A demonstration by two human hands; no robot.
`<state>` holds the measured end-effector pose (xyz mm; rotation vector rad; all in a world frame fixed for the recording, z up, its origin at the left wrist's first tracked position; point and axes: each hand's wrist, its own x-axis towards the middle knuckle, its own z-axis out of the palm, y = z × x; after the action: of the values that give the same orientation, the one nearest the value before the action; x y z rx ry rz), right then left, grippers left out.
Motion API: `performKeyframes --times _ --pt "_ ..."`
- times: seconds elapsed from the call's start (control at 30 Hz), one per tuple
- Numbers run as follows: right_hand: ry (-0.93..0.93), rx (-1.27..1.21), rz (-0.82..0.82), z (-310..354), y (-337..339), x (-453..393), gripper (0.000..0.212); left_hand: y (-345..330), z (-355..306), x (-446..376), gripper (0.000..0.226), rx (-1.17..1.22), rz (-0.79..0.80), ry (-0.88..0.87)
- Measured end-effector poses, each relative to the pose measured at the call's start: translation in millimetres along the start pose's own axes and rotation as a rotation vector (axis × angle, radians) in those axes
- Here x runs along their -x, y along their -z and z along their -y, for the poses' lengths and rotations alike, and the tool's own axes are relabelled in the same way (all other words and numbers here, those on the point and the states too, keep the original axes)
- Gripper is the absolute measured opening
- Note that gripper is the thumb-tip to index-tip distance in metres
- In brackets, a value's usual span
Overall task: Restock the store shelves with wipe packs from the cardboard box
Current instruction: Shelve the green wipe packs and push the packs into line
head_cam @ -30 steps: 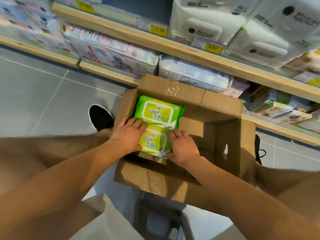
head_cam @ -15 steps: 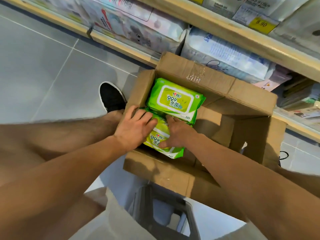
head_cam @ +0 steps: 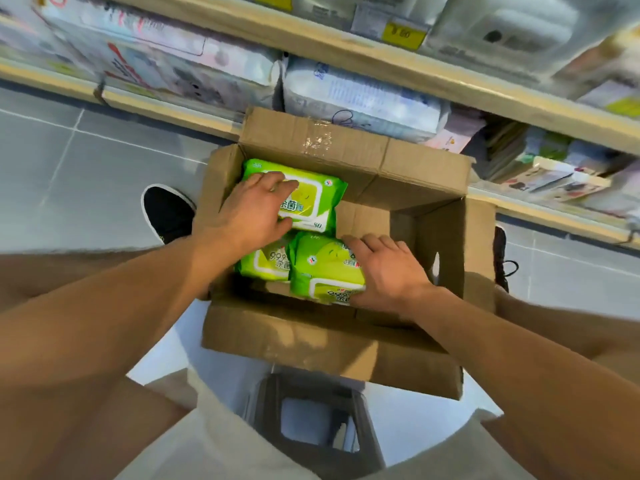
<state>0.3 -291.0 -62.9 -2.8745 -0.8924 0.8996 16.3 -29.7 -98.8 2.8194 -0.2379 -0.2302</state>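
Note:
An open cardboard box (head_cam: 408, 168) stands on the floor between my feet, below the store shelves (head_cam: 332, 50). Three green wipe packs lie in its left half. My left hand (head_cam: 249, 213) lies over the far wipe pack (head_cam: 311, 202), fingers across its top and thumb against its near edge. My right hand (head_cam: 388, 271) holds a second wipe pack (head_cam: 322, 268), turned round and tilted, with the thumb under its near end. A third wipe pack (head_cam: 266, 265) lies flat beneath, partly hidden by both hands.
Large tissue and paper packs (head_cam: 360, 98) fill the lowest shelf right behind the box. Smaller goods (head_cam: 554, 174) sit further right. My black shoes (head_cam: 166, 213) flank the box on the grey tiled floor. A grey plastic stool (head_cam: 311, 427) is under me.
My left hand moved from the near pack up onto the far pack. My right hand pulled a pack to the right and turned it, uncovering another pack below.

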Motion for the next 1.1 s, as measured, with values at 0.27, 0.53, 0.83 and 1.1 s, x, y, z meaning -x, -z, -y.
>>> performKeyframes --times 0.27,0.53,0.83,1.1 --pt "-0.335 -0.067 -0.164 -49.8 -23.7 46.6 0.101 -17.1 -19.6 -43.5 0.091 -0.164 0.306 0.097" --pt "-0.457 -0.196 -0.237 -49.3 -35.7 27.8 0.101 -14.3 -47.5 -21.4 0.077 -0.364 0.240 -0.017" --pt "-0.466 -0.217 -0.279 -40.9 -29.7 14.5 0.099 -8.3 -31.3 -17.0 0.123 -0.416 0.391 0.043" --pt "-0.471 -0.217 -0.407 -37.9 5.5 38.7 0.102 16.5 -50.0 5.7 0.113 -0.299 0.255 0.041"
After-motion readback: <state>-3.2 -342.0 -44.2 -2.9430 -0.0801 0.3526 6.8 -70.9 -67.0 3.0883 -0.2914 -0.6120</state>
